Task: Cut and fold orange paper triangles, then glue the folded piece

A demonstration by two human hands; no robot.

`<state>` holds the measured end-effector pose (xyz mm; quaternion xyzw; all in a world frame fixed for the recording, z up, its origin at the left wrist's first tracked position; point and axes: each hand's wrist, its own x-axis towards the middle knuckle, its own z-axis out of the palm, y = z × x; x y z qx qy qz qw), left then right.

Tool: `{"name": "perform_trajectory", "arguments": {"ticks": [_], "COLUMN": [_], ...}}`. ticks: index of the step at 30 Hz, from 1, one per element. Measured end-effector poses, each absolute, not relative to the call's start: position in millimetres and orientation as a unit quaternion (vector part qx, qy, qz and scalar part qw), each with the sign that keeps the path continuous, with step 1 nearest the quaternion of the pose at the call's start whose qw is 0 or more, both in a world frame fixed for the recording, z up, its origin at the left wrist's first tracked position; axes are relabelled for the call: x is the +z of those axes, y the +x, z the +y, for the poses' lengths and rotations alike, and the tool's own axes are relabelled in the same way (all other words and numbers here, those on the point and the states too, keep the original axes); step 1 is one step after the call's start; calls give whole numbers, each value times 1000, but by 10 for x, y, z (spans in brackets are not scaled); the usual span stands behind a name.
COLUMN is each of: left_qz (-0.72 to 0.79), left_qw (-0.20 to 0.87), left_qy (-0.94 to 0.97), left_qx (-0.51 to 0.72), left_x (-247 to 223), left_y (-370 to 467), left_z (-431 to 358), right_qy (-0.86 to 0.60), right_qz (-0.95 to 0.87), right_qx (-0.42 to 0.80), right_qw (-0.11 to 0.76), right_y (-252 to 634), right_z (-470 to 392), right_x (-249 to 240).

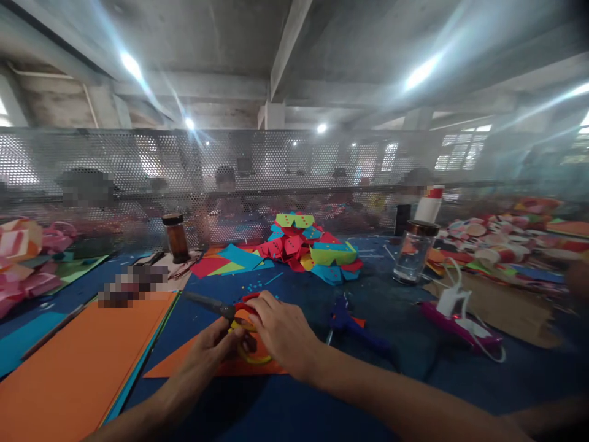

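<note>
A pair of scissors [209,302] with one red and one yellow handle loop is held between my two hands, its dark blades pointing left. My left hand [219,344] is closed at the pivot and the yellow handle. From the right, my right hand [288,337] has its fingers bent over the red handle, partly hiding it. Beneath both hands lies a pointed piece of orange paper [171,363], flat on the blue table [276,408]. Small blue paper scraps are scattered just beyond the scissors.
A stack of orange sheets [83,368] lies left. Folded paper masks [294,245] are heaped ahead. Right are a blue glue gun [345,322], a glass jar [411,258], and a magenta power strip [460,328] with white plugs. A brown jar [176,239] stands before the perforated metal screen [248,166].
</note>
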<state>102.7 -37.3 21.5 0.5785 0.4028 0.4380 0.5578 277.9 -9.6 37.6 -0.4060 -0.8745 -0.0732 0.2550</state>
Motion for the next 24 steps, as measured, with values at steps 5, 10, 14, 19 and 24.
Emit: {"name": "perform_trajectory", "arguments": {"ticks": [5, 10, 14, 19, 24], "left_qz": [378, 382, 376, 365, 312], "left_qw": [569, 580, 590, 616, 660], "left_qy": [584, 586, 590, 572, 507], "left_qx": [438, 417, 404, 400, 458], "left_x": [166, 157, 135, 127, 125], "left_y": [1006, 942, 883, 868, 834], "left_z": [-403, -388, -369, -346, -294], "right_qy": [-394, -382, -361, -344, -323], "right_qz": [-881, -885, -892, -883, -870], "right_qx": [-87, -103, -133, -120, -91], "right_qw": [248, 244, 237, 297, 360], "right_y": [2772, 2824, 2903, 2961, 2955], "right_z": [-71, -69, -40, -15, -77], "right_x": [311, 399, 520, 580, 607]}}
